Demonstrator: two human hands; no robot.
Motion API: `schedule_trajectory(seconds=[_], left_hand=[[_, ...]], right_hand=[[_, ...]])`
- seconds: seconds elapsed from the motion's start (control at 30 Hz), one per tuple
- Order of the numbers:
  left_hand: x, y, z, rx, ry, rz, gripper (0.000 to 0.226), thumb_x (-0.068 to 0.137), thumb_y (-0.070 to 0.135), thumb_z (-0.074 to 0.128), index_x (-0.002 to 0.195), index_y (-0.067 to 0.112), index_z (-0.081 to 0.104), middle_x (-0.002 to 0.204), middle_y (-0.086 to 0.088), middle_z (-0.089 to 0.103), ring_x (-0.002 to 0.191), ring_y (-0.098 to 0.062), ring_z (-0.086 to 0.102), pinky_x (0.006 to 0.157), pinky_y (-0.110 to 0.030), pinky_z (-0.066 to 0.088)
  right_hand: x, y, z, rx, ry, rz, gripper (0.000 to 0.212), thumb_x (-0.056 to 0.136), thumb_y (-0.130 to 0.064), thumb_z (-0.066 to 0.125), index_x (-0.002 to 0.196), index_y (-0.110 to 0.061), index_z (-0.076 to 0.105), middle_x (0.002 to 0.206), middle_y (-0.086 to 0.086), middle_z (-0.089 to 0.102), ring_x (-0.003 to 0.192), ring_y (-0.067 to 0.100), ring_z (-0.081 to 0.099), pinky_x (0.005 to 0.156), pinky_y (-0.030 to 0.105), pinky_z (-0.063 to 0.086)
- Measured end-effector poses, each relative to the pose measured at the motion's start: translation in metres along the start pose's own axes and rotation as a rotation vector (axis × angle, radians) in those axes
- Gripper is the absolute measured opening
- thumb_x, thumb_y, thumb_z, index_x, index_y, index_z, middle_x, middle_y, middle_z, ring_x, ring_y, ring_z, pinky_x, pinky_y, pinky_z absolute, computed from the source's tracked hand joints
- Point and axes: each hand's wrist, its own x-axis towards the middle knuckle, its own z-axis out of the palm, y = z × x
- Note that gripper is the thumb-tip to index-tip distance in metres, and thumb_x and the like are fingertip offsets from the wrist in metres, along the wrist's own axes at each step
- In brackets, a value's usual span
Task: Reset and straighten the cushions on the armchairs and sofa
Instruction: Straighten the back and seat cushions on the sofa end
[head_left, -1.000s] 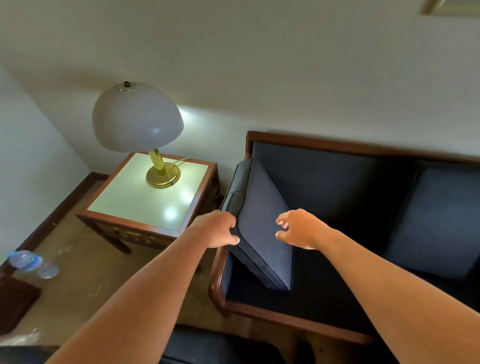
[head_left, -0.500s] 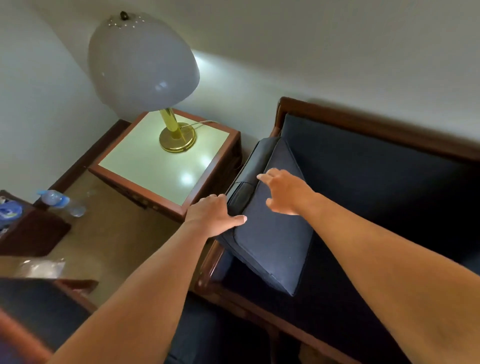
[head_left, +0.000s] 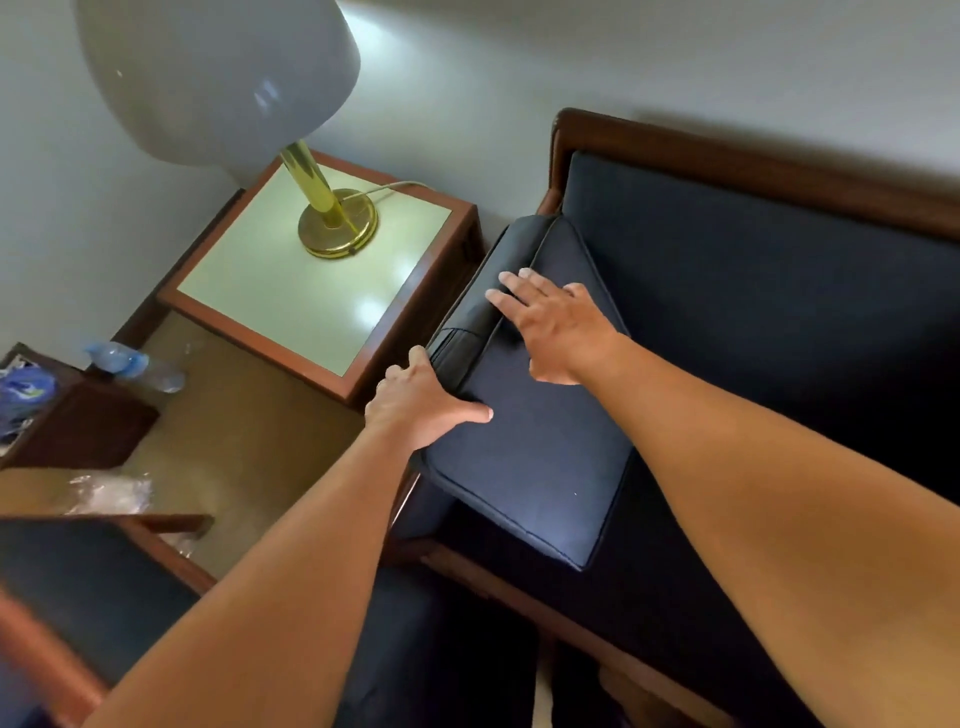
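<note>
The left hand (head_left: 421, 408) grips the near edge and the right hand (head_left: 553, 325) lies flat with spread fingers on the dark navy square fabric cushion (head_left: 524, 415) propped at the wooden-framed sofa's (head_left: 727, 150) left end; seating it squarely likely comes next.

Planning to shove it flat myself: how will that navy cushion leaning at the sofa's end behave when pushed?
The navy cushion probably holds its shape: it keeps straight piped edges though propped aslant. It likely gives slightly, since its edge creases under the right hand. It seems light, as the left hand steadies it by one edge. Woven fabric should resist slipping.
</note>
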Motion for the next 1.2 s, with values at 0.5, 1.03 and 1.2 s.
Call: schedule_trajectory(seconds=[0.5, 1.03, 1.2], left_hand=[[-0.071, 0.124, 0.015, 0.399, -0.01, 0.757, 0.105, 0.069, 0.054, 0.085, 0.152, 0.02, 0.029, 0.139, -0.002, 0.048, 0.131, -0.031, 0.045, 0.103, -0.051, 0.041], [-0.077, 0.17, 0.021, 0.848, 0.117, 1.039, 0.124, 0.07, 0.046, 0.088, 0.16, 0.022, 0.006, 0.152, -0.007, 0.038, 0.139, -0.033, 0.041, 0.116, -0.052, 0.034], [-0.078, 0.17, 0.017, 0.785, 0.108, 1.048, 0.119, 0.071, 0.044, 0.088, 0.16, 0.023, 0.011, 0.151, -0.006, 0.039, 0.139, -0.032, 0.041, 0.115, -0.05, 0.036]], right_hand=[[-0.193, 0.093, 0.006, -0.069, 0.024, 0.444, 0.105, 0.074, -0.056, 0.073, 0.154, -0.015, 0.019, 0.144, 0.01, 0.028, 0.132, 0.033, 0.032, 0.108, 0.049, 0.034], [-0.32, 0.116, 0.062, 0.068, 0.064, 0.647, 0.123, 0.06, -0.081, 0.068, 0.156, -0.029, 0.012, 0.149, -0.001, 0.037, 0.138, 0.026, 0.034, 0.11, 0.052, 0.026], [-0.324, 0.124, 0.043, 0.054, 0.022, 0.626, 0.103, 0.063, -0.079, 0.072, 0.145, -0.029, 0.035, 0.13, -0.005, 0.051, 0.123, 0.022, 0.047, 0.104, 0.047, 0.031]])
